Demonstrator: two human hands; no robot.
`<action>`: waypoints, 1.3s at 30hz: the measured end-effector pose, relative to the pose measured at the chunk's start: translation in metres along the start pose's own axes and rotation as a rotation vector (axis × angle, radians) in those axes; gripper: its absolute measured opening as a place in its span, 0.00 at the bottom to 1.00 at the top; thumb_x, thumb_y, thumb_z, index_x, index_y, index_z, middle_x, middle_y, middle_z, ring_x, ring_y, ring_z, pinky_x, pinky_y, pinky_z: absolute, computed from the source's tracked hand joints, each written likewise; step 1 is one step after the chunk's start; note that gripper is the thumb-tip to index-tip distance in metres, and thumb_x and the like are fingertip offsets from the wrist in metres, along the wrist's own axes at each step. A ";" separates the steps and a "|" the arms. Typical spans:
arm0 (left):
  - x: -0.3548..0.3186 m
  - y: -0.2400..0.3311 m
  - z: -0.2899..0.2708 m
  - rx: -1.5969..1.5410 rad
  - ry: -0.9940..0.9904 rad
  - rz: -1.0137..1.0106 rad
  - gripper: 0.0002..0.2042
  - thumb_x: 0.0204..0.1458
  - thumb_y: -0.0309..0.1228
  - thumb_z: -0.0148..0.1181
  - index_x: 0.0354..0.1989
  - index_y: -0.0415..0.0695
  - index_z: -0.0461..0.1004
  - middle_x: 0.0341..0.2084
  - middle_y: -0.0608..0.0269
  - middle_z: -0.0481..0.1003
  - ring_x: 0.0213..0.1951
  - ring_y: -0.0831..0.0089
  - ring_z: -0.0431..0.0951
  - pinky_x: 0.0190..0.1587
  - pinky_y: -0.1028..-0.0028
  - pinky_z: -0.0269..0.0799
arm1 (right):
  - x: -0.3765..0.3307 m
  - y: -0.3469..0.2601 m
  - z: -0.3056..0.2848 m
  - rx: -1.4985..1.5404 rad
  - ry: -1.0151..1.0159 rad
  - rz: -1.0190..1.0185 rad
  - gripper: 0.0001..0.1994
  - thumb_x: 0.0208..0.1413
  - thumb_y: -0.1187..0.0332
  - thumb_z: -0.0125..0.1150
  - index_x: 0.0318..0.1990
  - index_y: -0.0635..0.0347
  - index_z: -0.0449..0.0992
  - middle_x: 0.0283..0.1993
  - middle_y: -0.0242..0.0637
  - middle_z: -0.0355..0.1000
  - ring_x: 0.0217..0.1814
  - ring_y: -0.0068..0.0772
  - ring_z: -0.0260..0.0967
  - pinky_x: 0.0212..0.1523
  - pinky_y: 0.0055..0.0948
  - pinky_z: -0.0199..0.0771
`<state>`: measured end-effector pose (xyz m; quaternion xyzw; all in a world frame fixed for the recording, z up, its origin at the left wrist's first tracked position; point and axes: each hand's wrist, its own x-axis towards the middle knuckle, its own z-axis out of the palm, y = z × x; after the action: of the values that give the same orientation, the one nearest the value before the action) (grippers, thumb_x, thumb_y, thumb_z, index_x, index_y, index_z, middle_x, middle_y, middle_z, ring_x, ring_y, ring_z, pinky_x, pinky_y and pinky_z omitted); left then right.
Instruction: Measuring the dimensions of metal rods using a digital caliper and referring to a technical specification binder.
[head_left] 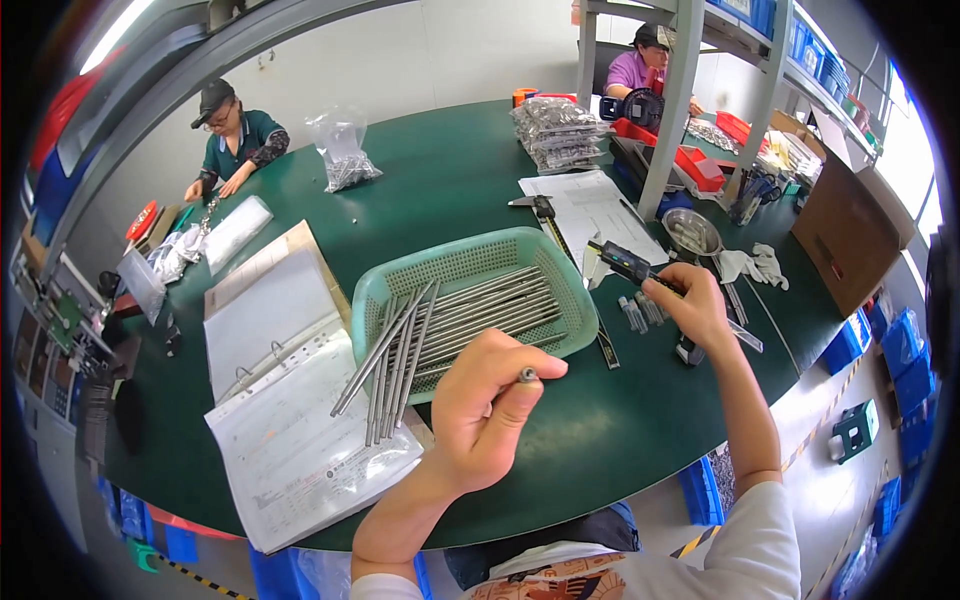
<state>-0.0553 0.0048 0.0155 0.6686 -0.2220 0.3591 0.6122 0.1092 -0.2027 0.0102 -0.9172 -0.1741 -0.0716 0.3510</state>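
Observation:
My left hand [482,408] is closed, pinching a thin metal rod [527,375] between thumb and forefinger. The rod's round end faces up toward me, so its length cannot be seen. In my right hand [692,302] is a digital caliper [628,262], its jaws pointing left above the table and apart from the rod. Behind my left hand sits a pale green plastic basket [440,258] holding many metal rods [490,312]. Several more rods [392,375] lie slanted over its near left rim, their ends sticking out over an open binder [300,440].
Another caliper [544,208] lies beside a paper sheet [600,205]. Small clear tubes [632,314], a metal bowl [690,232] and white gloves [756,264] are to the right. A shelf post [672,120] rises there. Two people sit across the green table [440,150].

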 end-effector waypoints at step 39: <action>0.008 0.039 -0.011 -0.152 0.473 0.008 0.12 0.52 0.30 0.44 0.41 0.35 0.64 0.21 0.66 0.63 0.19 0.82 0.62 0.19 0.83 0.62 | 0.113 0.060 0.038 0.058 0.066 0.234 0.17 0.38 0.57 0.56 0.25 0.66 0.72 0.22 0.42 0.69 0.29 0.37 0.68 0.31 0.31 0.64</action>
<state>-0.0812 0.0109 0.0471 0.5169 -0.1015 0.4904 0.6943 0.2363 -0.1887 -0.0266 -0.9179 -0.0563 -0.0551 0.3889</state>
